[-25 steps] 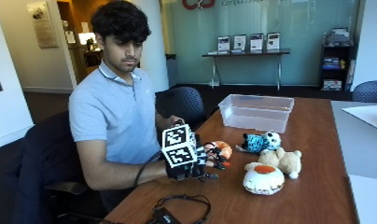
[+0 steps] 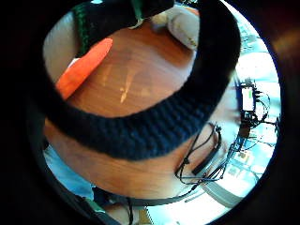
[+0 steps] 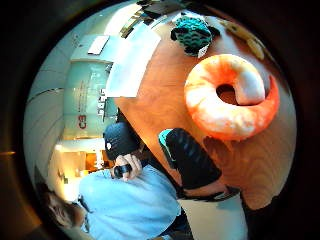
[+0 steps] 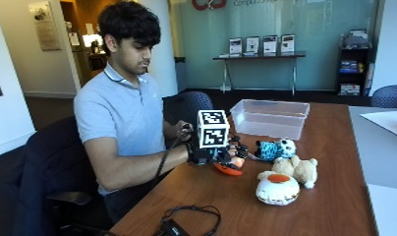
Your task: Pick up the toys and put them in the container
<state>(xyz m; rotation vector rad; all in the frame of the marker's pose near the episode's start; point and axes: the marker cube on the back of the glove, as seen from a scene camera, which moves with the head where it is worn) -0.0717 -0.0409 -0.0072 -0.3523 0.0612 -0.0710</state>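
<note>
Toys sit grouped on the bench: a teal plush point(image 4: 275, 149), a tan bear point(image 4: 298, 169) and a round white-and-orange one point(image 4: 277, 189), with the clear container point(image 4: 270, 118) at about twelve o'clock from them. Half a second ago the gloved right hand point(image 4: 212, 150) lay low over the orange shrimp toy point(image 4: 228, 167); now its fingers point(image 4: 236, 147) curl round that toy and it hangs clear of the wood, as the thumb-side palm view suggests. I judge the pick done, with the carry to the container next.
</note>
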